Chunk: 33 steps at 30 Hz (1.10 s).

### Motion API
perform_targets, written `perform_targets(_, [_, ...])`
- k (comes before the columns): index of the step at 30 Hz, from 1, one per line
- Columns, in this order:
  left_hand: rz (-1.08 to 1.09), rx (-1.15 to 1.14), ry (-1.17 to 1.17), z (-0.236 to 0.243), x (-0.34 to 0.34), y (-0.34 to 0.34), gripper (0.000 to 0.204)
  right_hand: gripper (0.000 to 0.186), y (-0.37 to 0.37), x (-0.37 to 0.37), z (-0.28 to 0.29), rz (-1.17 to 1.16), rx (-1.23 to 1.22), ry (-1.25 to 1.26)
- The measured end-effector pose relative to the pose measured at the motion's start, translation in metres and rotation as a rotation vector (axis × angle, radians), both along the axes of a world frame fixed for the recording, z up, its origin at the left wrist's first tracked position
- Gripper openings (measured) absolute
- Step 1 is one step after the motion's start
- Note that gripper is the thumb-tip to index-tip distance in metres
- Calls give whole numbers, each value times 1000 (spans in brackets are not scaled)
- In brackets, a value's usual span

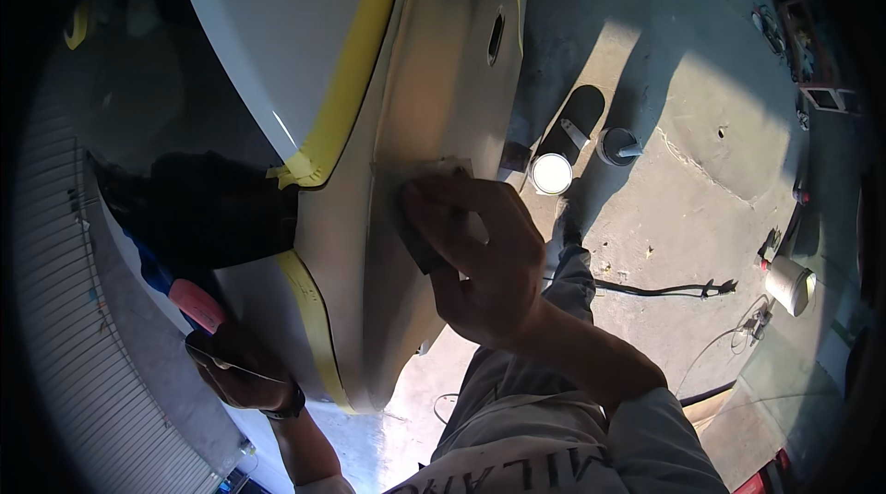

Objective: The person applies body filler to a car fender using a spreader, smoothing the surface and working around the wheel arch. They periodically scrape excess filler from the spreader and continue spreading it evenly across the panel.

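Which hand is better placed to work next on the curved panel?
Likely the right hand: it holds a dark pad against the panel. The left hand is off to the left, seemingly holding a thin flat object.

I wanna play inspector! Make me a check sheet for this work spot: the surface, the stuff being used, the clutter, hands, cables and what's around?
Surface: grey panel, edged in places with yellow tape.
Things in use: dark pad, against the panel.
Clutter: white-topped can and dark round tub on the floor; pale bucket, tilted, farther right.
Hands: right hand holds the pad; left hand is by a pink thing, its grip too dark to tell.
Cables: black cord on the floor.
Surroundings: concrete floor, partly sunlit; ribbed surface at left.
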<state>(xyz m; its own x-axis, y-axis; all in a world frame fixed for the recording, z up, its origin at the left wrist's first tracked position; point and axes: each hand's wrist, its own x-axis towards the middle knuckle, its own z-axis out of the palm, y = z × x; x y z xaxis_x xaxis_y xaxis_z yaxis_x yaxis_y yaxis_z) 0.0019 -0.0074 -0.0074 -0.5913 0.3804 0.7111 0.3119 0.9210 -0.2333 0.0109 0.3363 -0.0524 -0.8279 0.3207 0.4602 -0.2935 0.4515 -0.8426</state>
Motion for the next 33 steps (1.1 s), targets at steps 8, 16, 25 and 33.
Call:
perform_targets(8, [-105, -51, -21, 16, -1, 3, 49, 47, -30, 40, 1, 88, -83, -28])
perform_targets(16, [-65, -72, 40, 11, -4, 13, 46, 27, 75, -33, -1, -89, -107, -77])
perform_targets(25, [-4, -69, 23, 10, 0, 12, 46, 31, 91, -102, 7, -153, 37, 103])
perform_targets(33, [-29, -13, -41, 11, 6, 1, 48, 37, 59, -70, 4, -102, 36, 74])
